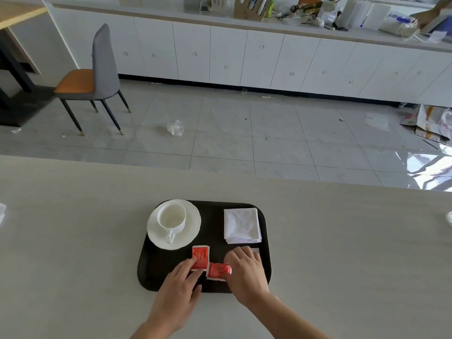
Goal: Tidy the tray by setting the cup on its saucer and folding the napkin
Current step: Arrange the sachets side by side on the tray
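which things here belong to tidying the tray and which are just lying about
Job: tray, cup, saucer, folded napkin, red sachets.
Lying about: chair, crumpled plastic on the floor, cardboard, counter clutter.

Right grip covers the right end of one red sachet, and whether its fingers pinch anything underneath is hidden. Only a white sliver peeks past them, too little to name. Left grip hides the tray's front rim and a corner of the other sachet. The sachet print is a blur. Both forearms run off the bottom edge. On the bench, the left white scrap and the right white scrap are cropped.
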`<state>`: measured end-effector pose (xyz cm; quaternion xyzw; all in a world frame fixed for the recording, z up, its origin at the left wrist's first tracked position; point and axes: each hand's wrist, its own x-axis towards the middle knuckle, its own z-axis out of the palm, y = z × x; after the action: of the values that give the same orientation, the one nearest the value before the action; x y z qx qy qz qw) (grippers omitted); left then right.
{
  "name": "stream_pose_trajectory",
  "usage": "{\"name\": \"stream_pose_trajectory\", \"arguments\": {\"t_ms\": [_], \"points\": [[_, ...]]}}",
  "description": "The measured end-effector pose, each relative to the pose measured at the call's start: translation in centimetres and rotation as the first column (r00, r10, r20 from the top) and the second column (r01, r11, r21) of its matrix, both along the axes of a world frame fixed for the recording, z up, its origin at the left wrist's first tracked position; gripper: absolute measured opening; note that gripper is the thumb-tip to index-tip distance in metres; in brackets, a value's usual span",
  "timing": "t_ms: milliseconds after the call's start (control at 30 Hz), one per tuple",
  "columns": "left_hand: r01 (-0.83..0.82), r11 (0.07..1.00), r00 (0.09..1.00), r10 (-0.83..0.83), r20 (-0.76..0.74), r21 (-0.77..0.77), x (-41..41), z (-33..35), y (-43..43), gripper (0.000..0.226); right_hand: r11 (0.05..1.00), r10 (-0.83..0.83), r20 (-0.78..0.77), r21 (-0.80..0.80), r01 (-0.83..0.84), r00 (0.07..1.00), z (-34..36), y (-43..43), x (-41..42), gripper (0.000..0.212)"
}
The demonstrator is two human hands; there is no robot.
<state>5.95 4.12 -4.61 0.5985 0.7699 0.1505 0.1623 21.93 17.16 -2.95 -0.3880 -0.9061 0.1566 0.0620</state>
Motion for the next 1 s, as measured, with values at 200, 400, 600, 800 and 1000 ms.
{"name": "stream_pose_trajectory", "arguments": {"t_ms": [200, 400, 600, 800, 1000], "points": [[-0.054, 0.998, 0.991, 0.055, 0.124, -0.006, 0.3, -0.1, -0.1, 0.043, 0.993, -0.118, -0.229, -0.055, 0.108, 0.966, 0.8, -0.2, 0.1, 0.014], [-0.204, 0.978, 0.923, 0.182, 0.338, 0.031, 0.1, 0.5, 0.4, 0.048, 0.969, 0.041, -0.245, -0.227, -0.098, 0.969, -0.3, -2.5, -0.1, 0.015], [-0.129, 0.991, 0.986, 0.123, 0.111, 0.041, 0.1, 0.4, 0.9, 0.046, 0.997, -0.067, -0.185, -0.058, 0.057, 0.981, -0.3, -1.7, 1.5, 0.011], [-0.054, 0.999, 0.988, 0.053, -0.146, -0.002, 0.2, 1.3, 2.0, 0.038, 0.998, 0.060, -0.046, -0.016, -0.060, 0.997, -0.3, -1.7, -0.1, 0.009], [0.129, 0.992, 0.942, -0.120, -0.313, 0.010, -0.7, 1.3, 3.2, 0.025, 0.996, 0.072, -0.037, -0.042, -0.074, 0.997, -0.5, -1.6, 0.0, 0.012]]}}
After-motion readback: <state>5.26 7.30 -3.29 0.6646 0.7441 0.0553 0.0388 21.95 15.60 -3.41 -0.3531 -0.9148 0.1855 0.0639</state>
